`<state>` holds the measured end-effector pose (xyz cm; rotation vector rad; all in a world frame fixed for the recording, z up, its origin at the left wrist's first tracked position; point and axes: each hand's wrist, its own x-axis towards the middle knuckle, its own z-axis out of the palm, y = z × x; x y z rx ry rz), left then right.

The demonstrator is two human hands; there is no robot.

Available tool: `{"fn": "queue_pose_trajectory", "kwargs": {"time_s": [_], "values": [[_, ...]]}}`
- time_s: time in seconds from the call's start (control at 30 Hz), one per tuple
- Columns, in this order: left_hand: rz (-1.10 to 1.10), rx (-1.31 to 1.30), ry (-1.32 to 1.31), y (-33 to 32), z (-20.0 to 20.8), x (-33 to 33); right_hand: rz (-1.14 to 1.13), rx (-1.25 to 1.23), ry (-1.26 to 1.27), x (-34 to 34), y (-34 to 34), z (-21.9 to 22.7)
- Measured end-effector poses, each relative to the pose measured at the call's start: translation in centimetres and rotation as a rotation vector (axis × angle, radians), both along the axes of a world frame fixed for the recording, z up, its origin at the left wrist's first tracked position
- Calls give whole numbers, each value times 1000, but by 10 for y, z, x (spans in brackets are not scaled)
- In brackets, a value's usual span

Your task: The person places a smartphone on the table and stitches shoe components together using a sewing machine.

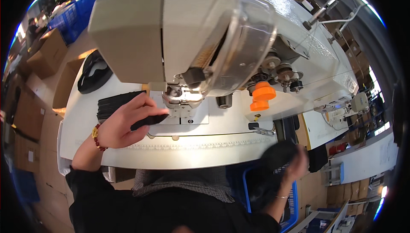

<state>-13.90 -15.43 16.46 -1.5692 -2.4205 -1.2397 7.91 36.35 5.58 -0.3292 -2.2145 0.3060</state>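
Observation:
My left hand [128, 122] pinches a black fabric strip [149, 121], whose tip lies close to the presser foot [183, 98] of a large white sewing machine [128, 28]. Just behind that hand lies a stack of black strips [113, 105] on the table. Off to the right, past the table's front edge, my right hand [297, 164] is smeared by motion. It grips a dark, blurred piece of black fabric [277, 155] above a blue plastic basket [294, 203]. Part of the basket's inside is hidden by the hand and arm.
A looped black band [94, 77] rests at the table's left end. Orange knobs [262, 94] stick out from the machine. A ruler strip [183, 145] runs along the front of the table. Cardboard boxes [50, 53] stand at left; another sewing machine [341, 107] is at right.

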Motion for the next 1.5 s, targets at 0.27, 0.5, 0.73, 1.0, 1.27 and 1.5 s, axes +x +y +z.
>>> {"fn": "queue_pose_trajectory", "kwargs": {"time_s": [0.27,0.5,0.73,1.0,1.27,1.5], "values": [[249,-40,272,31,15,9,872,475,220,-159,-208,51],[405,-9,389,31,14,5,939,601,360,-199,-249,35],[349,-34,532,43,-5,1,1008,583,331,-203,-237,26],[357,-80,408,51,-25,-3,1093,414,203,-203,-226,12],[393,-52,525,52,-30,0,1108,346,142,-202,-225,-1],[367,-54,420,51,-44,-4,1110,447,222,-204,-228,16]]}}
